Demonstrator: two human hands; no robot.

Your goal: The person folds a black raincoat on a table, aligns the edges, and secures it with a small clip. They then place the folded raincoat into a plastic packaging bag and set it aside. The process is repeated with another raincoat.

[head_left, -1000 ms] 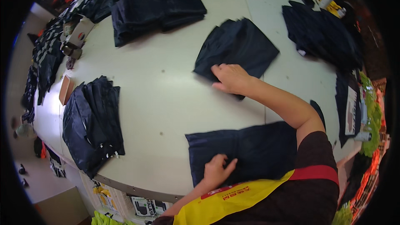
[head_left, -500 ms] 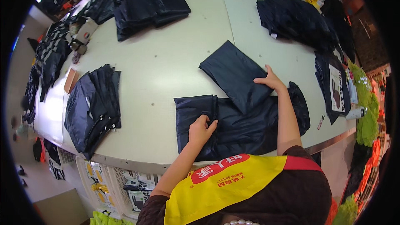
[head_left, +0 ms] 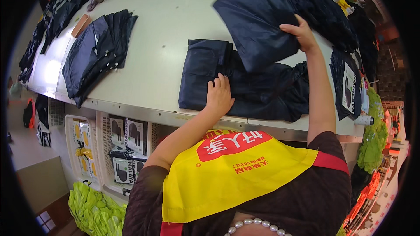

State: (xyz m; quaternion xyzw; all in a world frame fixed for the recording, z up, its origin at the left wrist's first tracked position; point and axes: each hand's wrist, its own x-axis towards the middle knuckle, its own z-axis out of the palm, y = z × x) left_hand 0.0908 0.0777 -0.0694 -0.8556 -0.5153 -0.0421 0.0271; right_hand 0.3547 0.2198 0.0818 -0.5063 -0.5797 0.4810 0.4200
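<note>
Head view, placed by the garment (head_left: 271, 98) spread along the table's (head_left: 162, 78) near edge. Left of it, well apart: a fanned pile (head_left: 109, 39). On its left part rests the left hand (head_left: 220, 96), fingers loosely bent; whether it pinches cloth, I cannot tell. Across its far edge slants a panel (head_left: 258, 22) (equally dark, easily lost against it), clasped by the right hand's (head_left: 304, 35) thumb and fingers. If the panel snagged, it could drag the garment askew. Since half a second ago, the panel looks larger, probably raised.
</note>
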